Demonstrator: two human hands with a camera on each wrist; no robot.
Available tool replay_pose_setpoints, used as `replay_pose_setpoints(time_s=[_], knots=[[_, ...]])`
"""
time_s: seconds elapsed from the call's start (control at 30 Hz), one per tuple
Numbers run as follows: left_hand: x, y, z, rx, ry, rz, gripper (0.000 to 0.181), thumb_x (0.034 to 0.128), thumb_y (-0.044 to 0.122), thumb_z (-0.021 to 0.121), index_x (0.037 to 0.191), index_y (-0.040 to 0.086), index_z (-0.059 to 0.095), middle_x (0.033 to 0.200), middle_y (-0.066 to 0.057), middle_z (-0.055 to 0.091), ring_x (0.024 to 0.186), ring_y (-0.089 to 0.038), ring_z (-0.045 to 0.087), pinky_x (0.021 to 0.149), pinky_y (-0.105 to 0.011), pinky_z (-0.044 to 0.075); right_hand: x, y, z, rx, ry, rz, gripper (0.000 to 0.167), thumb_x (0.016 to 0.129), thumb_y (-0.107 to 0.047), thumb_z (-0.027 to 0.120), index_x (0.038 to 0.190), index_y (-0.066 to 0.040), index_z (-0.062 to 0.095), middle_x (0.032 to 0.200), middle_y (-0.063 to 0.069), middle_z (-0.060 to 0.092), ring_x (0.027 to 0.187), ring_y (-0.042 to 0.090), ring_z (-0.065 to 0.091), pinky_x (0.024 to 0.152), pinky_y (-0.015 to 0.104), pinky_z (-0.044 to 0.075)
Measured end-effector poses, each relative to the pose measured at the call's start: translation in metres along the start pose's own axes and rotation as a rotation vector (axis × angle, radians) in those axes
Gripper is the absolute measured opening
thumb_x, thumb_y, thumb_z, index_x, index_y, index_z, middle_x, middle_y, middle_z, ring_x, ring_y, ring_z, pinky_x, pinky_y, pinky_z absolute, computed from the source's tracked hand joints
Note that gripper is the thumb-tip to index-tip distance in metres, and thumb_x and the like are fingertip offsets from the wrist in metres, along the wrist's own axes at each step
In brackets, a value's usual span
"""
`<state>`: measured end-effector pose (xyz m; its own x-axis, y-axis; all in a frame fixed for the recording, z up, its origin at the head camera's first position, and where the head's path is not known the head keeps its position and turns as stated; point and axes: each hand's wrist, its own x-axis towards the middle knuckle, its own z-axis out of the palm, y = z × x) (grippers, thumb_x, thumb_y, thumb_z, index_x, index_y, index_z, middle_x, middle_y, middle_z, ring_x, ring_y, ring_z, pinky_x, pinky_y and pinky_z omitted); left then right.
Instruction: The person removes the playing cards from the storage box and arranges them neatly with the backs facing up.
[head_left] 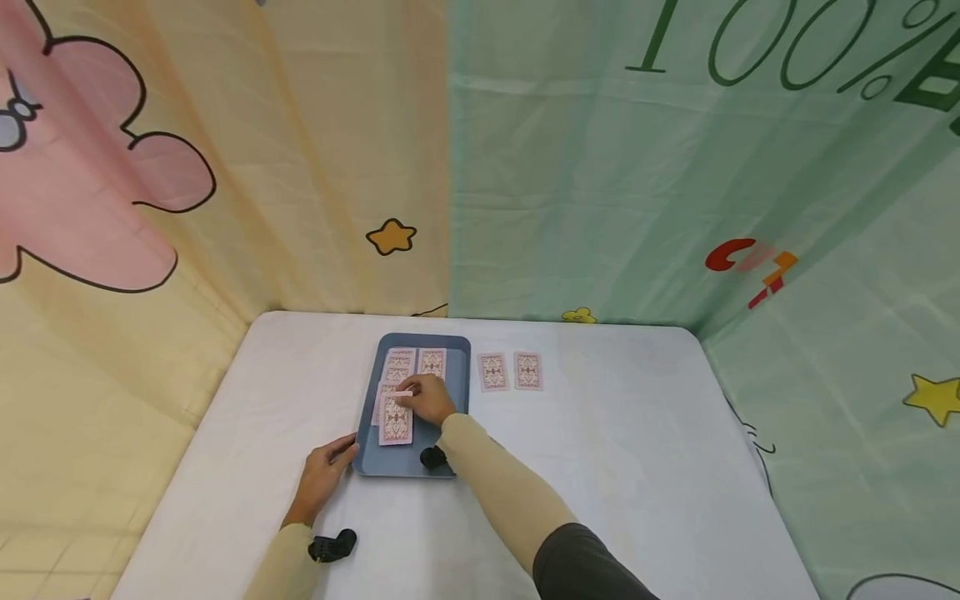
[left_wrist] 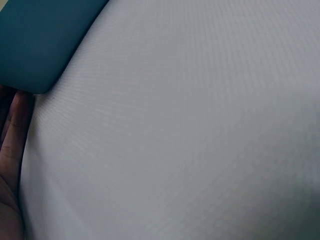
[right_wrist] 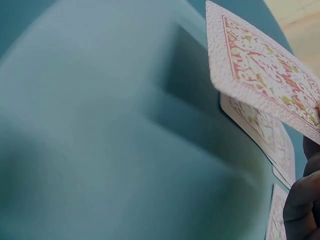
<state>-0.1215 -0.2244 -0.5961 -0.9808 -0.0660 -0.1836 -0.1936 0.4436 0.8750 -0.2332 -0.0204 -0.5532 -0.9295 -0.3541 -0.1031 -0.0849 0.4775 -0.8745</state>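
My right hand [head_left: 429, 398] pinches a playing card [head_left: 396, 421] by its upper edge, over the blue tray [head_left: 461, 367]. In the right wrist view the held card [right_wrist: 265, 65] is tilted and raised above the tray floor, its red patterned back showing. Under and beyond it, several other playing cards [head_left: 432, 361] lie back up in the tray, partly overlapping on the left side. With fairly straight fingers, my left hand [head_left: 321, 477] touches the tray's near left corner. The left wrist view shows its fingers [left_wrist: 19, 120] at the tray's edge, their tips hidden.
Two more cards, one [head_left: 492, 372] beside the other [head_left: 528, 371], lie back up on the white table [head_left: 600, 450] right of the tray. Printed curtains [head_left: 562, 183] hang behind the table and along its sides. Each wrist wears a black camera [head_left: 333, 546].
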Motion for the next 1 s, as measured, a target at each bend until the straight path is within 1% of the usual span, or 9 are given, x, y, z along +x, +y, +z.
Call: replay_pose_setpoints(time_s=[0.1, 0.23, 0.33, 0.5, 0.67, 0.77, 1.0], knots=[[0.0, -0.002, 0.0, 0.001, 0.002, 0.003, 0.043, 0.0983, 0.017, 0.056, 0.131, -0.01, 0.053, 0.135, -0.027, 0.052, 0.133, -0.04, 0.041, 0.108, -0.049, 0.035, -0.001, 0.002, -0.007, 0.027, 0.023, 0.009, 0.015, 0.086, -0.014, 0.073, 0.1, -0.007, 0.073, 0.088, 0.001, 0.067, 0.068, 0.007, 0.052, 0.059, 0.02, 0.045], [-0.001, -0.002, 0.0, -0.004, 0.0, 0.002, 0.043, 0.0982, 0.017, 0.056, 0.131, -0.011, 0.053, 0.135, -0.027, 0.051, 0.133, -0.04, 0.041, 0.108, -0.049, 0.035, -0.006, 0.003, -0.02, 0.064, 0.032, 0.008, 0.016, 0.087, -0.013, 0.072, 0.101, -0.006, 0.073, 0.076, 0.002, 0.062, 0.061, 0.009, 0.047, 0.055, 0.02, 0.041], [-0.001, -0.001, -0.001, -0.014, -0.004, 0.0, 0.044, 0.0983, 0.018, 0.056, 0.132, -0.011, 0.052, 0.136, -0.027, 0.051, 0.133, -0.04, 0.041, 0.108, -0.049, 0.036, -0.009, 0.005, -0.031, 0.082, 0.038, -0.001, 0.017, 0.088, -0.012, 0.071, 0.103, -0.005, 0.073, 0.072, 0.002, 0.06, 0.06, 0.01, 0.044, 0.055, 0.021, 0.039], [-0.001, 0.002, -0.001, -0.007, -0.001, 0.006, 0.044, 0.0984, 0.018, 0.056, 0.131, -0.01, 0.053, 0.135, -0.027, 0.052, 0.132, -0.04, 0.042, 0.107, -0.049, 0.036, -0.012, 0.014, -0.046, 0.095, 0.068, 0.002, 0.019, 0.088, -0.014, 0.071, 0.105, -0.005, 0.073, 0.07, -0.001, 0.061, 0.058, 0.008, 0.046, 0.053, 0.021, 0.04], [-0.002, 0.004, -0.001, 0.003, -0.006, -0.005, 0.044, 0.0989, 0.019, 0.055, 0.132, -0.01, 0.052, 0.136, -0.027, 0.051, 0.133, -0.04, 0.041, 0.108, -0.048, 0.035, -0.018, 0.025, -0.061, 0.166, 0.091, -0.015, 0.02, 0.088, -0.013, 0.071, 0.104, -0.001, 0.072, 0.062, 0.001, 0.057, 0.051, 0.009, 0.046, 0.049, 0.022, 0.04], [-0.002, 0.004, -0.002, 0.002, -0.01, -0.011, 0.044, 0.099, 0.018, 0.055, 0.132, -0.01, 0.052, 0.136, -0.027, 0.05, 0.133, -0.039, 0.04, 0.108, -0.048, 0.035, -0.021, 0.031, -0.07, 0.197, 0.1, -0.025, 0.02, 0.088, -0.012, 0.071, 0.104, 0.0, 0.072, 0.061, 0.001, 0.056, 0.05, 0.009, 0.044, 0.049, 0.022, 0.039], [-0.001, 0.002, -0.002, -0.013, -0.016, -0.024, 0.043, 0.0989, 0.017, 0.054, 0.132, -0.01, 0.052, 0.137, -0.027, 0.05, 0.134, -0.04, 0.039, 0.109, -0.049, 0.034, -0.028, 0.044, -0.089, 0.239, 0.12, 0.007, 0.025, 0.086, -0.014, 0.073, 0.108, -0.001, 0.071, 0.062, 0.0, 0.056, 0.051, 0.009, 0.042, 0.049, 0.023, 0.038]])
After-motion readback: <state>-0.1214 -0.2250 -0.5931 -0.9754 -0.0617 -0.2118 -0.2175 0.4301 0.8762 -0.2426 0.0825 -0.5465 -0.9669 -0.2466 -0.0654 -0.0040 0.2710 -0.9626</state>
